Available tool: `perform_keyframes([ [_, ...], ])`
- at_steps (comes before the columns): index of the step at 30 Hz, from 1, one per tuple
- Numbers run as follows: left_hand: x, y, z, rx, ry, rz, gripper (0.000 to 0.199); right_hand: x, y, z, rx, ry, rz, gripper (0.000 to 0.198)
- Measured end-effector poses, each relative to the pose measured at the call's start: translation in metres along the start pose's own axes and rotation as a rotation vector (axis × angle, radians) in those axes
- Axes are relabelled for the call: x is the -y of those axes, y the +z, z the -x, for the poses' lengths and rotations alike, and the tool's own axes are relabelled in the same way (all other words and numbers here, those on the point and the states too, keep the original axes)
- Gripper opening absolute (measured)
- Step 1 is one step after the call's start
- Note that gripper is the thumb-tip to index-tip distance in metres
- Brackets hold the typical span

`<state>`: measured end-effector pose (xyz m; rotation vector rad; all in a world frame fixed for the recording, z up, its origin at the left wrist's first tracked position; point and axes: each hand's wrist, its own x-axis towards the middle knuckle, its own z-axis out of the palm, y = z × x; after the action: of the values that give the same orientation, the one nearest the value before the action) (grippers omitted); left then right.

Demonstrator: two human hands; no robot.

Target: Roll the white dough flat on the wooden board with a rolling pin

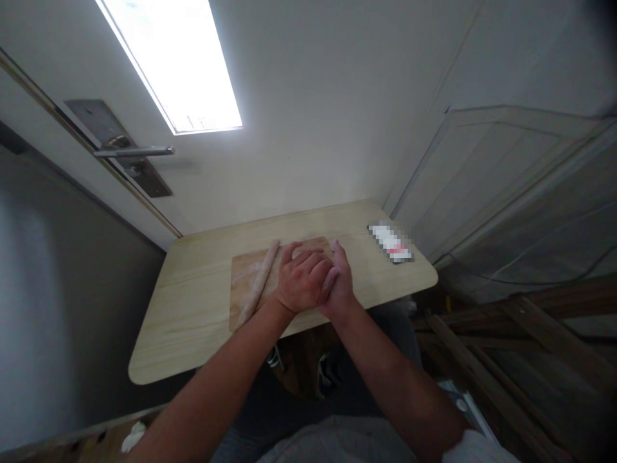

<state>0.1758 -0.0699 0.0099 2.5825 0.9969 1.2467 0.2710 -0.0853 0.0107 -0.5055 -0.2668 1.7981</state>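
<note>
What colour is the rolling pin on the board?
The rolling pin is pale brown with a whitish cast; the head view shows it.

So the table (180,299) is a light wood-look slab, pale with faint streaky grain and rounded near corners. Sitting around the middle is a flat brown rectangular wooden board (240,297), with some whitish smears (250,270) on it and a long pale-brown cylindrical rod (261,280) lying slantwise across it. Over by the right end there's a flat oblong whitish item (389,242) with a reddish patch, all pixelated.
</note>
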Motion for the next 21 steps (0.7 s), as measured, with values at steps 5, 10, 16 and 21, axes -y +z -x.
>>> perform_keyframes([
  [5, 0.003, 0.005, -0.003, -0.098, -0.245, 0.253, 0.043, -0.001, -0.011, -0.004, -0.063, 0.006, 0.118, 0.038],
  [10, 0.002, 0.012, 0.000, -0.181, -0.408, 0.176, 0.039, -0.006, -0.016, -0.014, -0.113, -0.024, 0.087, 0.037],
  [16, -0.003, 0.001, 0.017, 0.001, -0.133, -0.040, 0.028, -0.008, -0.011, -0.014, -0.064, -0.042, -0.009, 0.028],
  [21, 0.008, -0.006, 0.026, -0.001, 0.075, -0.166, 0.026, -0.010, 0.000, -0.001, -0.019, 0.039, 0.033, 0.042],
])
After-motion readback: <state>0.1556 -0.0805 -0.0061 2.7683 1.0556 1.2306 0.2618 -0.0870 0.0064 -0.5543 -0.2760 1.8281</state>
